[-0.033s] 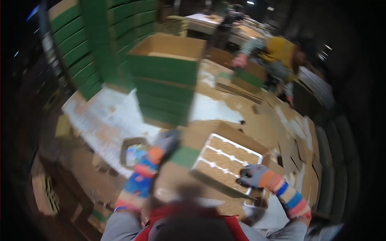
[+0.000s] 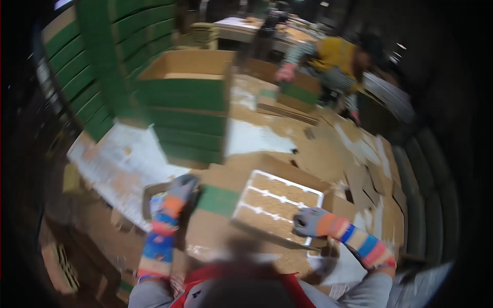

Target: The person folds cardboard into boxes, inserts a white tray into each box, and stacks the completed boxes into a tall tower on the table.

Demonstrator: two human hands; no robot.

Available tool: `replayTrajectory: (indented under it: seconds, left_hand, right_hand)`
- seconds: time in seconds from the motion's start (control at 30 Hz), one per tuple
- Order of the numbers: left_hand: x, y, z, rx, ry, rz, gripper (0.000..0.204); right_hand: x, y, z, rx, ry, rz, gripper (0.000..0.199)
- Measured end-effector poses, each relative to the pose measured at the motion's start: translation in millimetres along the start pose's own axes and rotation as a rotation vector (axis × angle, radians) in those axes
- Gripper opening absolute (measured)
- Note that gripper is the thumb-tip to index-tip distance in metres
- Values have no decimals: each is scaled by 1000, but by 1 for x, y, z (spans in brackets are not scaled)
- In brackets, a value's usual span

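An open cardboard box [image 2: 257, 228] lies in front of me, its flaps folded outward. Inside it, white divider strips [image 2: 277, 196] split a light-brown, grainy filling into rows. My right hand [image 2: 310, 222], in a grey and orange glove, rests on the near right part of the box with its fingers curled; whatever may be in them is hidden. To the left, my gloved left hand [image 2: 181, 191] reaches over the edge of a small cardboard container [image 2: 149, 194] that holds blue and white pieces. Blur hides how its fingers are set. Striped knitted sleeves cover both forearms.
A tall green and brown carton stack [image 2: 187, 120], open on top, stands behind the box. More green cartons [image 2: 92, 66] rise at the far left. Across the table, a person in a yellow vest [image 2: 334, 54] handles another carton [image 2: 298, 95]. Loose cardboard pieces [image 2: 359, 179] lie right.
My left hand has moved left and down to the small container. The whole view has shifted, carrying the scene leftward. My right hand keeps its place on the box.
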State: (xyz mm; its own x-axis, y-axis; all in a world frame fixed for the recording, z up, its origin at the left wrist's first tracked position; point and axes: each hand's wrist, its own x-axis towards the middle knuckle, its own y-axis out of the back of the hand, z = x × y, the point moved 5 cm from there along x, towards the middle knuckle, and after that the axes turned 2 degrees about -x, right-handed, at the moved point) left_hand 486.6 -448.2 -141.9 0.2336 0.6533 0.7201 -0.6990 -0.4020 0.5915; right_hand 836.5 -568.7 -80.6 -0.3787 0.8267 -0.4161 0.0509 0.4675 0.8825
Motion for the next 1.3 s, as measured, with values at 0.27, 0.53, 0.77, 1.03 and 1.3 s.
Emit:
replayTrajectory:
  seconds: [0.27,0.53,0.77,1.03,1.3]
  left_hand:
    - [-111,4,-174,644,775,-994,48]
    - [-122,18,-166,751,809,-694,36]
    - [-44,70,-105,68,767,17,24]
    - [98,-20,212,127,-316,-701,63]
    - [39,-65,92,-896,675,-606,64]
  right_hand:
    - [-3,23,7,137,95,359,46]
    - [-108,-30,312,23,-1299,768,78]
    - [-64,-95,382,-508,-1291,565,52]
    - [-45,-53,357,-30,-1159,521,28]
    - [-162,-163,428,1158,-1141,1591,60]
